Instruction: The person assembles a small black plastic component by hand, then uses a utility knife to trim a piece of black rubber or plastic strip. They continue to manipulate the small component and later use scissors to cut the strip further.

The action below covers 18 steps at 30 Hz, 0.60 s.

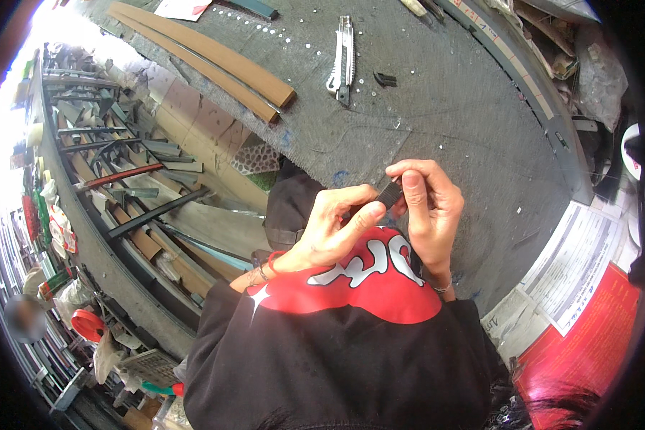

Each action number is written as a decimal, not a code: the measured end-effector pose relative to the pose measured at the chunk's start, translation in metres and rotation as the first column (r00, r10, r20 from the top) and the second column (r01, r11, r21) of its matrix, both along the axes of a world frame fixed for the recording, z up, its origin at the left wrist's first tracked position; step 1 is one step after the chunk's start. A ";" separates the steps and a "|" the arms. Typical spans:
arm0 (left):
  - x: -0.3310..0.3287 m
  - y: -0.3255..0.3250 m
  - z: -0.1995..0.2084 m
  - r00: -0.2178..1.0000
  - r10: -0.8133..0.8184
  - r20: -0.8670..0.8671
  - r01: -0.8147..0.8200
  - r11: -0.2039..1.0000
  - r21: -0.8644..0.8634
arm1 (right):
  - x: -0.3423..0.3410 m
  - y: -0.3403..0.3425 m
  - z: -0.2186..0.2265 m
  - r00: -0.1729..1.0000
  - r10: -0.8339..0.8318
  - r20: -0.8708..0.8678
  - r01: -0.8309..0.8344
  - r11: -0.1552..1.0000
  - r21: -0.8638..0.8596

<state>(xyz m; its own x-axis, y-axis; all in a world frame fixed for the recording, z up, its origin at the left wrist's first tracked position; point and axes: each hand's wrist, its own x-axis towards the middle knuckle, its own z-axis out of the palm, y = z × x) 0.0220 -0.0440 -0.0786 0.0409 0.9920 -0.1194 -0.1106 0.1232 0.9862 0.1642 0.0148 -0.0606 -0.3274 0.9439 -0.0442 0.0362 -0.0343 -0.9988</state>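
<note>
In front of my chest, my left hand point(337, 223) and my right hand point(431, 208) are close together, both closed on a small black ridged piece point(390, 194). Thumb and fingers of the left pinch one end; the right thumb and forefinger grip its other end. Fingers cover much of the piece, and its exact kind cannot be made out. Beyond my hands, a white-and-black utility knife point(342, 61) lies on the grey worktable point(466, 136). Just right of the knife rests another small black piece point(385, 79).
Long brown strips point(215, 61) lie at the table's far left. A rack point(132, 172) of profile offcuts stands at left. Along the right edge runs a measuring tape strip point(509, 50). Printed papers point(566, 265) and a red sheet point(580, 344) sit at lower right.
</note>
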 end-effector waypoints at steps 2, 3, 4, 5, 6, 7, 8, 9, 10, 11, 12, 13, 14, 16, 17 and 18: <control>0.001 -0.001 -0.004 0.996 0.040 0.085 -0.037 0.998 -0.040 | -0.002 -0.002 -0.001 1.000 -0.005 0.019 0.005 0.999 -0.033; 0.001 -0.001 -0.006 0.990 0.066 0.126 -0.059 0.996 -0.061 | -0.004 -0.004 -0.003 1.000 -0.014 0.026 0.014 1.000 0.001; 0.002 -0.001 -0.008 0.984 0.084 0.157 -0.076 0.995 -0.060 | -0.006 -0.006 -0.004 0.999 -0.028 0.037 0.027 0.999 0.033; 0.000 -0.002 -0.009 0.988 0.076 0.135 -0.068 0.996 -0.064 | -0.007 -0.008 -0.005 0.998 -0.044 0.048 0.041 0.997 0.065; -0.001 -0.003 -0.010 0.991 0.067 0.112 -0.060 0.996 -0.069 | -0.007 -0.010 -0.006 0.998 -0.048 0.037 0.046 0.998 0.049; -0.002 -0.003 -0.011 0.994 0.060 0.096 -0.053 0.996 -0.073 | -0.007 -0.011 -0.007 0.998 -0.042 0.054 0.039 0.998 0.058; -0.003 -0.003 -0.011 0.991 0.071 0.113 -0.065 0.996 -0.053 | -0.007 -0.012 -0.008 0.998 -0.036 0.059 0.032 0.997 0.068; -0.004 -0.003 -0.012 0.993 0.073 0.093 -0.071 0.997 -0.022 | -0.008 -0.012 -0.009 0.997 -0.032 0.064 0.027 0.997 0.069; -0.005 -0.002 -0.012 0.994 0.075 0.074 -0.076 0.997 0.011 | -0.009 -0.013 -0.010 0.999 -0.031 -0.028 0.031 0.999 0.009; -0.006 -0.001 -0.013 0.994 0.089 0.066 -0.093 0.994 0.059 | -0.012 -0.013 -0.012 0.992 -0.039 -0.120 0.031 0.998 -0.062; -0.004 0.000 -0.014 0.985 0.091 0.144 -0.093 0.996 0.010 | -0.015 -0.014 -0.015 0.976 -0.050 -0.210 0.023 0.991 -0.133; -0.002 0.001 -0.015 0.967 0.107 0.230 -0.105 0.994 -0.024 | -0.019 -0.013 -0.018 0.959 -0.050 -0.280 -0.005 0.982 -0.191; 0.000 0.002 -0.016 0.938 0.121 0.324 -0.106 0.992 -0.063 | -0.023 -0.013 -0.021 0.936 -0.052 -0.348 -0.038 0.968 -0.247; 0.001 0.005 -0.020 0.944 0.113 0.312 -0.108 0.994 -0.031 | -0.029 -0.014 -0.025 0.919 -0.049 -0.391 -0.071 0.956 -0.286; 0.001 0.007 -0.022 0.940 0.113 0.321 -0.114 0.993 -0.016 | -0.030 -0.013 -0.026 0.934 -0.040 -0.355 -0.055 0.965 -0.255; 0.002 0.007 -0.023 0.946 0.126 0.298 -0.136 0.991 0.015 | -0.032 -0.013 -0.027 0.948 -0.036 -0.318 -0.039 0.973 -0.225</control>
